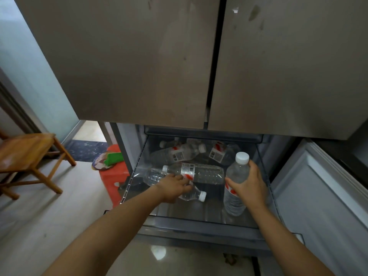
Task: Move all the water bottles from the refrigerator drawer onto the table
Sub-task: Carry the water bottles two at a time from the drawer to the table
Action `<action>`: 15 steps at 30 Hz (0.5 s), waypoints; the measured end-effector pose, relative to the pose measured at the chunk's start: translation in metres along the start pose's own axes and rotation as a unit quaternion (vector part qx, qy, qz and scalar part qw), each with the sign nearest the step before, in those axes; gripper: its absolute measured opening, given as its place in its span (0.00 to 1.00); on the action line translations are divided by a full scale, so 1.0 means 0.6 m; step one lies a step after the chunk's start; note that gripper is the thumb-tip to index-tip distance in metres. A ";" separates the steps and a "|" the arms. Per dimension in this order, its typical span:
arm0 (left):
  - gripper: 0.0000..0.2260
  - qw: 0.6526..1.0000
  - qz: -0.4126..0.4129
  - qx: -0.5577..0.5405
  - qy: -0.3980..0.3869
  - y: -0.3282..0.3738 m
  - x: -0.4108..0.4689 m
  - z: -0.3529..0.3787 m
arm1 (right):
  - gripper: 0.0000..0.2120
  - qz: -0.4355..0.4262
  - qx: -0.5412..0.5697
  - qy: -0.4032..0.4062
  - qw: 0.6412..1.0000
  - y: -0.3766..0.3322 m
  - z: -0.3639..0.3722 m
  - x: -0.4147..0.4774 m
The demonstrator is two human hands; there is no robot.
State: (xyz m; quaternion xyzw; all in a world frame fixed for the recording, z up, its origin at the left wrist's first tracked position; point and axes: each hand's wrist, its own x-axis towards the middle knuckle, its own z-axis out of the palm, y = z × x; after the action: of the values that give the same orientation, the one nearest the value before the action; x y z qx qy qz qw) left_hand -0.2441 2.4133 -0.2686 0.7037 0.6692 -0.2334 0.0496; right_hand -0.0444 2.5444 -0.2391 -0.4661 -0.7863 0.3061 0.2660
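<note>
Refrigerator drawer (199, 222) standing open. Right hand (249, 186) gripping upright bottle (236, 172), drawer's right; left hand (175, 186) curling round lying bottle (192, 195), near left. Other bottles (205, 173) lying farther in; most work seemingly remaining.

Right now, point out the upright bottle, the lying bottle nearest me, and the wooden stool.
upright bottle (237, 173): head view, clear body below the cap.
nearest lying bottle (192, 194): head view, shoulder beside its white cap.
wooden stool (25, 148): head view, seat top.

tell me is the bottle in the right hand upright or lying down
Upright, slightly tilted: the bottle has its cap on top, base down in the drawer; the right hand grips its middle.
</note>
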 end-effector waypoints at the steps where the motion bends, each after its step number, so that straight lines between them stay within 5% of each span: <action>1: 0.37 1.000 0.005 0.010 -0.006 0.001 0.002 0.000 | 0.40 0.003 0.001 -0.001 1.000 -0.001 0.000 0.000; 8: 0.42 0.997 -0.001 0.072 -0.006 0.010 0.014 0.020 | 0.40 -0.004 0.001 -0.030 1.000 -0.003 -0.004 -0.002; 15: 0.36 0.998 -0.002 0.063 0.013 0.026 0.026 0.027 | 0.40 -0.003 0.004 -0.032 0.999 -0.005 0.000 0.001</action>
State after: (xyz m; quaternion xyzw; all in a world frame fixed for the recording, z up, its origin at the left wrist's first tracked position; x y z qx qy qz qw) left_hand -0.2334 2.4198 -0.2927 0.7072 0.6550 -0.2659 -0.0044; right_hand -0.0463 2.5440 -0.2368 -0.4521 -0.7949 0.3232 0.2433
